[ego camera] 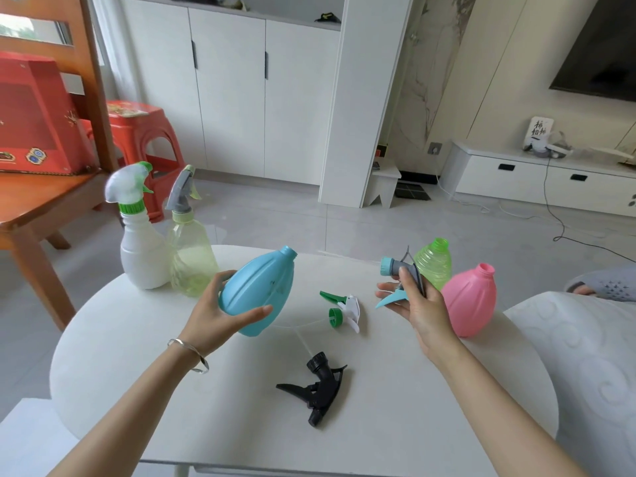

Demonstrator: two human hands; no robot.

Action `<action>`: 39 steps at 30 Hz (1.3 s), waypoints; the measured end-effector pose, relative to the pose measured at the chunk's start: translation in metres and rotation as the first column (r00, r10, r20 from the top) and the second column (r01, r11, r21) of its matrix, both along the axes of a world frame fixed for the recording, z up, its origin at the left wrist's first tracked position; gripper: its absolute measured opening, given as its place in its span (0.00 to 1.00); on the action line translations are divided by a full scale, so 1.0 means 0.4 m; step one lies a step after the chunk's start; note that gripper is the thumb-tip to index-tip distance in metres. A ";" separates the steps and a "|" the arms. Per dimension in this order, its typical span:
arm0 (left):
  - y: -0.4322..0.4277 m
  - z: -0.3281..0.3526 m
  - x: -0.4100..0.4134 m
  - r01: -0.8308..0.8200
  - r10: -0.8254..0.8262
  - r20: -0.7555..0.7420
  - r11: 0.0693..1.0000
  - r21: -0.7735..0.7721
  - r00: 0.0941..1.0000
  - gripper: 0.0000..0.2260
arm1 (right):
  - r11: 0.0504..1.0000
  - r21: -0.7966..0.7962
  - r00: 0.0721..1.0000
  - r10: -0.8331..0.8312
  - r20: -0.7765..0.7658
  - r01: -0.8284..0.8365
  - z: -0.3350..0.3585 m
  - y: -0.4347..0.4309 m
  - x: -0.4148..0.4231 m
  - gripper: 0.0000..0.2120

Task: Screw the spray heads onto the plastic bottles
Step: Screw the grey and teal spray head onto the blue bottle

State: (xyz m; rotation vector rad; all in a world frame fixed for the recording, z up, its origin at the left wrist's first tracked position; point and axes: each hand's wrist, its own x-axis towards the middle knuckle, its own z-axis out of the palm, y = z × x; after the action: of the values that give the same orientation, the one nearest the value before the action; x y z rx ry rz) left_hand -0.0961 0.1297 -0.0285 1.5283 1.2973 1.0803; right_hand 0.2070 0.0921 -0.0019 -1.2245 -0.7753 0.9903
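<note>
My left hand (220,311) grips a light blue bottle (261,290), lifted above the white table (137,356) and tilted with its open neck toward the upper right. My right hand (418,304) holds a grey spray head with a teal collar and teal trigger (395,270), collar pointing left toward the bottle. On the table lie a white and green spray head (344,308) and a black spray head (318,387). A green bottle (433,263) and a pink bottle (471,297) stand open-necked behind my right hand.
Two bottles with spray heads on them stand at the table's far left: a white one (139,235) and a clear yellowish one (191,246). A wooden chair (44,201) with a red box and a red stool (144,132) lie beyond. A patterned cushion (592,339) sits right.
</note>
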 end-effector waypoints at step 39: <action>-0.036 0.033 0.048 0.403 -0.361 0.234 0.900 -0.168 0.903 0.33 | 0.926 -0.001 0.919 0.376 -0.118 -0.379 0.029 -0.010 -0.069 0.15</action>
State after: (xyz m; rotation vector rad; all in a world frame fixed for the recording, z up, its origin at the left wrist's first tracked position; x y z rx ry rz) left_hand -0.0769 0.1155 -0.0154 1.3999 0.8925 0.7869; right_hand 0.1796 0.0880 0.0097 -1.0450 -0.9309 1.3771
